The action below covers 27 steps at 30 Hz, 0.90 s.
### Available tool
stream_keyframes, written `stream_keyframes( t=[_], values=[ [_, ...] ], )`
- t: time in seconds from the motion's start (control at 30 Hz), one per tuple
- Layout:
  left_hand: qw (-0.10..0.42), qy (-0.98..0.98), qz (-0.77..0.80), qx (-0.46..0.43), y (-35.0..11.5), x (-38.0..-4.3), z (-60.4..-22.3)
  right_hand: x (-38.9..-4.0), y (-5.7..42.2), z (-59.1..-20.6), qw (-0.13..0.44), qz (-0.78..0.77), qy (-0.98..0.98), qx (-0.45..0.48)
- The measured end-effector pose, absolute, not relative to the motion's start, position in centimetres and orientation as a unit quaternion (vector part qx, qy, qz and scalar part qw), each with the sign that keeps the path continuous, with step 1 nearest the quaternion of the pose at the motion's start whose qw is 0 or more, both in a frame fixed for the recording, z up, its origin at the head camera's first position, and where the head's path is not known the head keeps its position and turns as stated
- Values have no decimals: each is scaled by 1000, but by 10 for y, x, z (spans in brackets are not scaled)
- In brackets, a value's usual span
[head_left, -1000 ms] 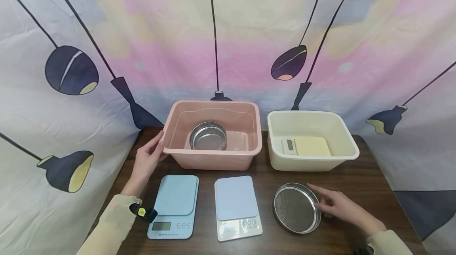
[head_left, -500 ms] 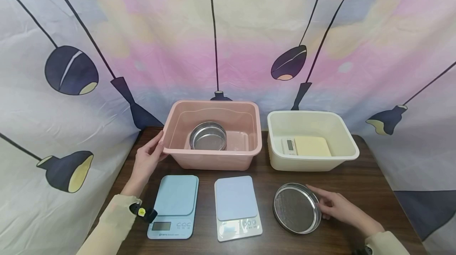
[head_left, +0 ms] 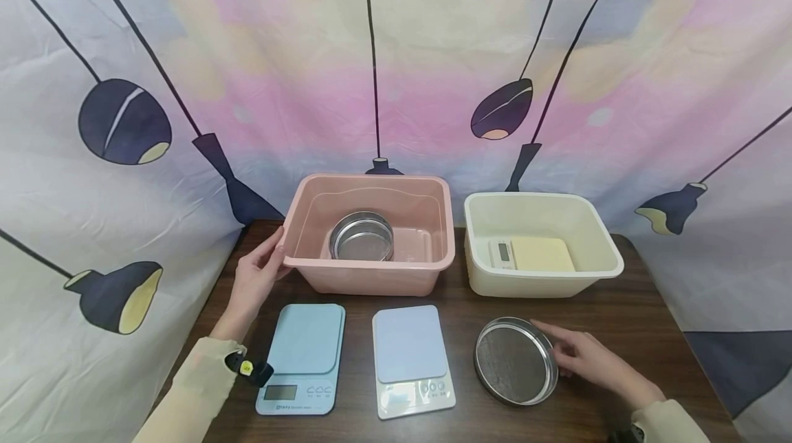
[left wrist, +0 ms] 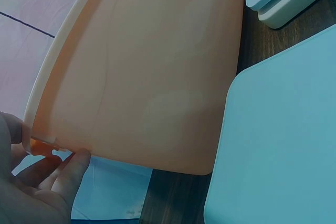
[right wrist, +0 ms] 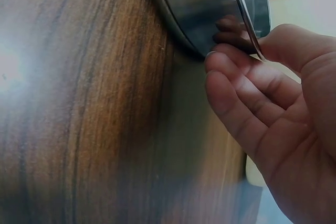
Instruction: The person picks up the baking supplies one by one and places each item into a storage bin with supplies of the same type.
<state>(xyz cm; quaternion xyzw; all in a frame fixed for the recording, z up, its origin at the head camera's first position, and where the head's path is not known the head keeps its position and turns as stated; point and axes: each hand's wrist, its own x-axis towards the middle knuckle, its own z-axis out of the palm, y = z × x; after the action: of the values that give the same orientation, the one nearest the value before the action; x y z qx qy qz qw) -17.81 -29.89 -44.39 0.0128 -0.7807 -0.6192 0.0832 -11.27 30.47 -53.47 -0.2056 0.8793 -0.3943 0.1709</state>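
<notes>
My left hand (head_left: 256, 274) holds the near left corner of a pink plastic basin (head_left: 371, 278). In the left wrist view the thumb is at the rim and the fingers lie under it. Inside the basin is a round metal sieve (head_left: 361, 236). At the right, my right hand (head_left: 590, 357) pinches the edge of another round sieve (head_left: 516, 362) lying on the table. The right wrist view has the thumb over this sieve's rim (right wrist: 241, 9) and the other fingers against its outer wall. A blue kitchen scale (head_left: 306, 340) and a white kitchen scale (head_left: 411, 347) lie between the hands.
A cream basin (head_left: 532, 285) stands to the right of the pink one, with a pale yellow kitchen scale (head_left: 541, 254) inside. Both basins are near the back of the dark wooden table (head_left: 458, 319). Behind them hangs a cloth printed with lamps (head_left: 427, 30).
The right hand has closed in slightly on the sieve, its fingers now on the rim. The left hand, basins and scales have stayed in place.
</notes>
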Motion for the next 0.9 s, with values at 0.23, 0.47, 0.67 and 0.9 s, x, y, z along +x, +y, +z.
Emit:
stream_keyframes(
  t=[0.23, 0.47, 0.67, 0.9],
  values=[
    [82, -782, -618, 12, -299, -178, -444, -114, 302, -528, 172, -393, 878, -211],
    [81, -789, -609, 13, -298, -178, -444, -118, 296, -516, 147, -381, 880, -241],
    [79, -789, -609, 9, -298, -177, -443, -119, 291, -502, 119, -367, 886, -257],
    [84, -787, -611, 6, -300, -178, -445, -119, 284, -487, 81, -355, 884, -293]
  ],
)
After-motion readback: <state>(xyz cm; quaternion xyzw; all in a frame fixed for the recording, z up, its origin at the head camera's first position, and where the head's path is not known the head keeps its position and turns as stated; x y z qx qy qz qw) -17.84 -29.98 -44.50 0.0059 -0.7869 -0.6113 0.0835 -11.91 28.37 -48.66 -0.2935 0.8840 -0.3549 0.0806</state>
